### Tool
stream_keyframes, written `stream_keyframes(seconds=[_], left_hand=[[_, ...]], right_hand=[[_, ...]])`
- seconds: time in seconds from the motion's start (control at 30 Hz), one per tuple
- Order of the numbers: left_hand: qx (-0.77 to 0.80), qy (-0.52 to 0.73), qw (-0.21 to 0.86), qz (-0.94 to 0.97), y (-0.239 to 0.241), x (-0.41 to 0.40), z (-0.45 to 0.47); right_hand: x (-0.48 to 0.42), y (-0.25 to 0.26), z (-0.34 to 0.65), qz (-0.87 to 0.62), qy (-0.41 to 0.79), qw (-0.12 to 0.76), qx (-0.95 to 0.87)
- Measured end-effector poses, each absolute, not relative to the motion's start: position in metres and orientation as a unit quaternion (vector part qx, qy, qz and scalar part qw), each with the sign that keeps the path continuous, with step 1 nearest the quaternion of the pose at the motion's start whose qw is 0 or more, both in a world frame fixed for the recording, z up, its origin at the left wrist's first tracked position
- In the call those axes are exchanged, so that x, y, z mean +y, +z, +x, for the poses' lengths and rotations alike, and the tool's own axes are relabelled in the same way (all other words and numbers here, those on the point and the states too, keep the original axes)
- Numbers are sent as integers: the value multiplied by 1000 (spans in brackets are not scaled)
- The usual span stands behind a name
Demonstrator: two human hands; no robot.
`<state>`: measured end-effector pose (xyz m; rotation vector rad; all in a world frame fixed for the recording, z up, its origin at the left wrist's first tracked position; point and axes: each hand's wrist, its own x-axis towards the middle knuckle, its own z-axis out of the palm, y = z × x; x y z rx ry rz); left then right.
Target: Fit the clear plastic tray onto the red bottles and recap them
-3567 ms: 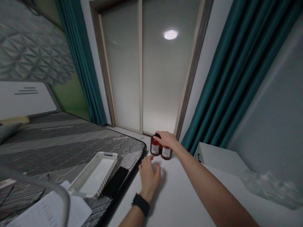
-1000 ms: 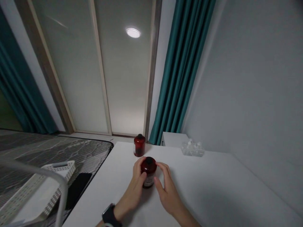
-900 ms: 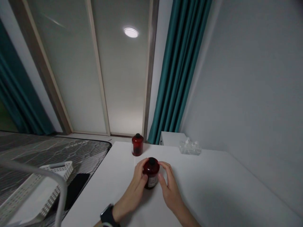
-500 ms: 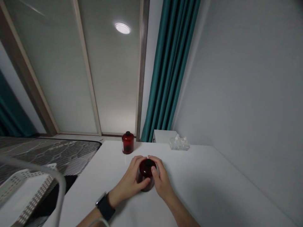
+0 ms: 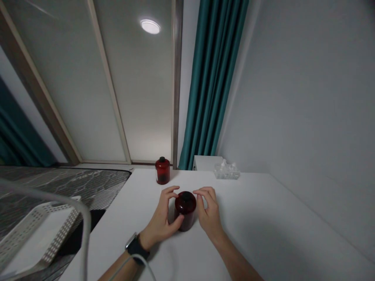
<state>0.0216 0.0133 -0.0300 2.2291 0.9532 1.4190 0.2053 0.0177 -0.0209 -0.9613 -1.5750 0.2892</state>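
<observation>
A dark red glass jar [image 5: 187, 218] with a domed lid and black knob stands upright on the white table [image 5: 263, 226]. My left hand [image 5: 164, 214] curves around the jar's left side with fingers spread. Its thumb lies across the jar's front; whether it presses on the glass I cannot tell. To the right of the jar is my right hand [image 5: 209, 212], fingers loosely bent and apart from the lid, with nothing in them. A second red jar [image 5: 162, 171] with a black knob stands near the table's far edge.
At the far right edge sits a clear tissue box [image 5: 227, 171], with a white cabinet [image 5: 206, 162] behind it. A white perforated basket [image 5: 38, 234] is at lower left, beyond a grey curved tube [image 5: 86, 234]. A thin cable [image 5: 146, 263] crosses near my watch [image 5: 137, 246].
Both hands have loosened from the jar. My right hand has moved off to the right of the lid, and my left fingers have spread. The jar remains standing on the table.
</observation>
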Motion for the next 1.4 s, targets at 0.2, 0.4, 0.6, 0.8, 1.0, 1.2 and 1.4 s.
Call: stream_keyframes(seconds=[0.2, 0.4, 0.6, 0.8, 1.0, 1.2, 1.4], left_hand=[[324, 501, 230, 769, -28, 14, 24], [358, 499, 280, 738, -27, 12, 30], [317, 489, 97, 807, -33, 10, 36], [325, 464, 30, 824, -34, 11, 34], [342, 451, 67, 821, -27, 9, 34], [342, 452, 87, 819, -24, 10, 32], [354, 465, 112, 804, -24, 14, 29]], right_hand=[[13, -19, 204, -363, 200, 583, -699], [6, -14, 202, -325, 196, 549, -745], [0, -14, 197, -342, 113, 558, -747], [3, -15, 194, -355, 50, 547, -757], [1, -15, 194, -350, 57, 517, -779], [1, -9, 200, -328, 48, 468, -819], [-2, -4, 206, -302, 102, 460, -829]])
